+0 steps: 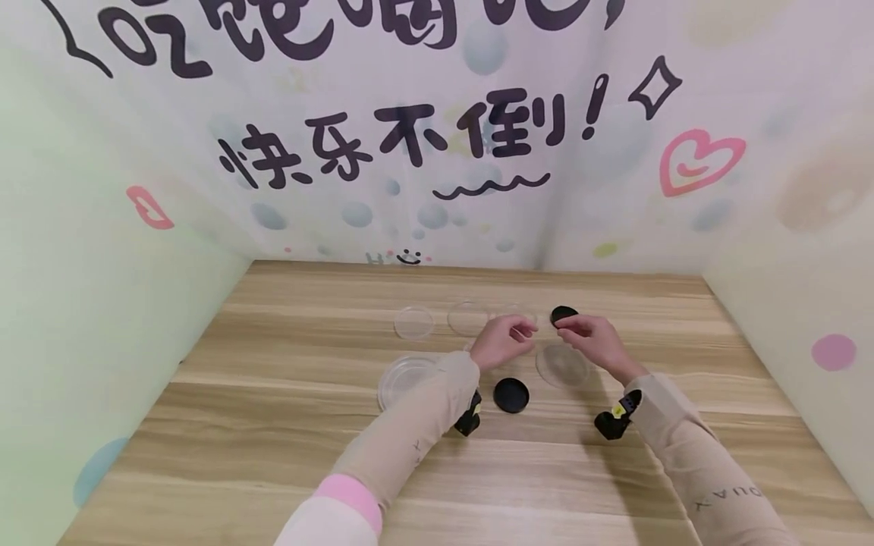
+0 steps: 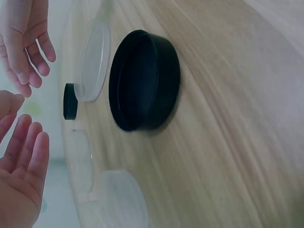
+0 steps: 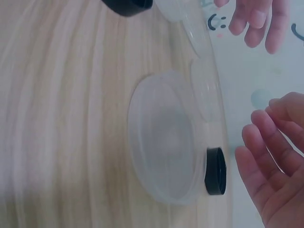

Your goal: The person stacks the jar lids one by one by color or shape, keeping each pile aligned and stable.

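My left hand (image 1: 504,340) hovers over the middle of the group of round lids, its fingers loosely bent and holding nothing. Opposite it, my right hand (image 1: 595,341) is raised with relaxed fingers, and its fingertips overlap a small black lid (image 1: 563,312) in the head view. Between the wrists lies a larger black lid (image 1: 511,396), whose raised rim and hollow inside show in the left wrist view. A frosted clear lid (image 3: 164,137) lies flat below my right hand. In the right wrist view the small black lid (image 3: 216,172) sits just beyond it.
More clear round lids lie toward the back, one at the left (image 1: 413,323) and another beside it (image 1: 467,318). A large clear lid (image 1: 401,383) is partly hidden by my left sleeve. A printed cloth wall (image 1: 382,220) stands behind the wooden table (image 1: 273,440).
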The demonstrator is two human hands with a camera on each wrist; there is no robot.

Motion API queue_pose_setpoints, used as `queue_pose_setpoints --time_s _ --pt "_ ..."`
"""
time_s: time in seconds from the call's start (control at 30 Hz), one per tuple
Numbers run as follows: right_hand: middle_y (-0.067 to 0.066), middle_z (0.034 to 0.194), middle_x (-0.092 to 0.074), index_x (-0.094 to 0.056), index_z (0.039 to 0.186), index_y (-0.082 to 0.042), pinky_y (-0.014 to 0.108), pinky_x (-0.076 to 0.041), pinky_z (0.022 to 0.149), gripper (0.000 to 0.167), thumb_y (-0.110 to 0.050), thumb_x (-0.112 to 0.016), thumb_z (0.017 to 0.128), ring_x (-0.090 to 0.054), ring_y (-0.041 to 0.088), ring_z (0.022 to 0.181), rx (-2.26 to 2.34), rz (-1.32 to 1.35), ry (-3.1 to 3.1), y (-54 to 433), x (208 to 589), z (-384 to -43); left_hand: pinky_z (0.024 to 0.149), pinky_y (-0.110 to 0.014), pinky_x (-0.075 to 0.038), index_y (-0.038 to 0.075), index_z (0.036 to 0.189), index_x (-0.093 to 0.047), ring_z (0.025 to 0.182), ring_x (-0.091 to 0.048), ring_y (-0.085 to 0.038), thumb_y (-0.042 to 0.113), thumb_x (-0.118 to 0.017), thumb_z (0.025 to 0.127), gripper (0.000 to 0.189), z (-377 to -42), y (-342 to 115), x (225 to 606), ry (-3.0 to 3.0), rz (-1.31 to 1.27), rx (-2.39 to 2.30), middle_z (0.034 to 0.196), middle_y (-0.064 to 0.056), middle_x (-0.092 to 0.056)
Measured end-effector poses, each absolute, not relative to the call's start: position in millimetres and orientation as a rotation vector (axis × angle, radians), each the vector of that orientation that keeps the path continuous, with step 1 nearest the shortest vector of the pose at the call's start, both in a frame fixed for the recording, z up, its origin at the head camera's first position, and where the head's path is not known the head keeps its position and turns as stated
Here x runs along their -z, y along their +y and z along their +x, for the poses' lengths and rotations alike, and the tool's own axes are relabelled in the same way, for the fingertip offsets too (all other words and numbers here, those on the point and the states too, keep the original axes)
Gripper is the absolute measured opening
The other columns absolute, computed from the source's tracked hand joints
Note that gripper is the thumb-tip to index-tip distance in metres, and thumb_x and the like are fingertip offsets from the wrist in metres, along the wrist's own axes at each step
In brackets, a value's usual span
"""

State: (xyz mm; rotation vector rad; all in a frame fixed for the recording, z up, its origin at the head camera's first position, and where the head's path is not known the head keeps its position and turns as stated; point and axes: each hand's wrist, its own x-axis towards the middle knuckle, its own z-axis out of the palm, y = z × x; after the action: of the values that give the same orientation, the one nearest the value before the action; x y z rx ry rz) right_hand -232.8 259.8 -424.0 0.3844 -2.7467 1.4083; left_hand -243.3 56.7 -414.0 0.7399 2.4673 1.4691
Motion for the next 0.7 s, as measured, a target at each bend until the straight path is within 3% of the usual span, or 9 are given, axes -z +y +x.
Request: queue_pose_setpoints --time_s 0.3,0.7 --pt "0.020 0.098 -0.063 -0.060 0.103 0.007 0.023 -0.046 0.068 0.026 -0.011 -0.058 0.085 -0.058 0.026 0.086 -1.324 0.255 -2.817 273.7 436.2 -231.5 0.077 -0.017 -0.043 -0.002 0.104 -0.060 0.092 -0.058 -0.019 0.002 -0.061 0.078 0.026 -242.9 71.4 432.5 2.439 0.736 -1.450 0.103 -0.012 -0.061" --pt "0.027 0.105 -0.056 -0.055 0.110 0.009 0.035 -0.050 0.072 0.029 -0.006 -0.056 0.085 -0.055 0.038 0.094 -1.408 0.201 -2.919 289.7 445.6 -229.8 0.074 -0.016 -0.043 0.000 0.110 -0.058 0.093 -0.058 -0.022 0.007 -0.064 0.076 0.036 -237.5 88.7 439.7 2.486 0.633 -1.333 0.107 -0.014 -0.059"
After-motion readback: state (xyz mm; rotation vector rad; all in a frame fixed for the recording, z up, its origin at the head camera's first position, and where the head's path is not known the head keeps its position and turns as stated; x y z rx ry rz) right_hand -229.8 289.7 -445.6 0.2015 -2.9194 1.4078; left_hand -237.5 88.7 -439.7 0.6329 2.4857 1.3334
